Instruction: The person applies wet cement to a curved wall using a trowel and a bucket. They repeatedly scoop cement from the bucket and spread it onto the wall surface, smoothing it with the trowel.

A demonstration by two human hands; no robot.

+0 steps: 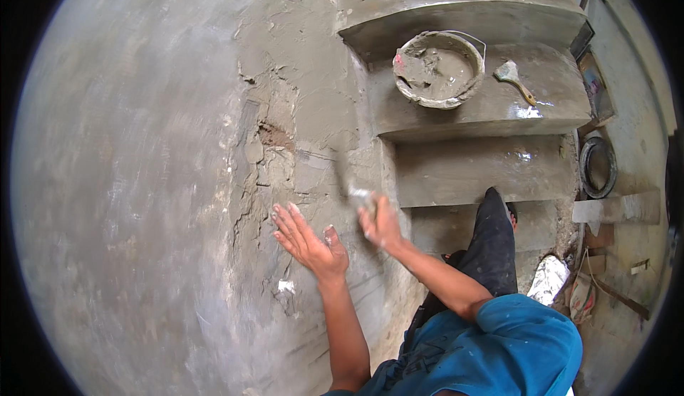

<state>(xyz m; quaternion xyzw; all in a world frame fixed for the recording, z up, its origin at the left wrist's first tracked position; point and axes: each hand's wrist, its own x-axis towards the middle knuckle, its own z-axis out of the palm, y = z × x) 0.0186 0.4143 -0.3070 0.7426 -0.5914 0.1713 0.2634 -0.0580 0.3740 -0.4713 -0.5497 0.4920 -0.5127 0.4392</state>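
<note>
My left hand [311, 248] is held flat against or just off the wall, fingers stretched and thumb apart, with grey smears on the fingertips; it holds nothing. To its right, my right hand [383, 225] is closed around a trowel [360, 193], whose thin blade is blurred by motion and points up along the plaster. Wet grey mortar [313, 90] covers a rough strip of the wall, with ragged ridges. A brownish hollow [275, 137] shows in that strip above my left hand. Whether the blade touches the mortar I cannot tell.
On a concrete step [527, 118] at the upper right stands a bucket [442, 68] of wet mortar. A brush [514, 81] with a wooden handle lies beside it. My leg [495, 236] is on the stairs below. A dark ring [598, 167] hangs or leans at the far right.
</note>
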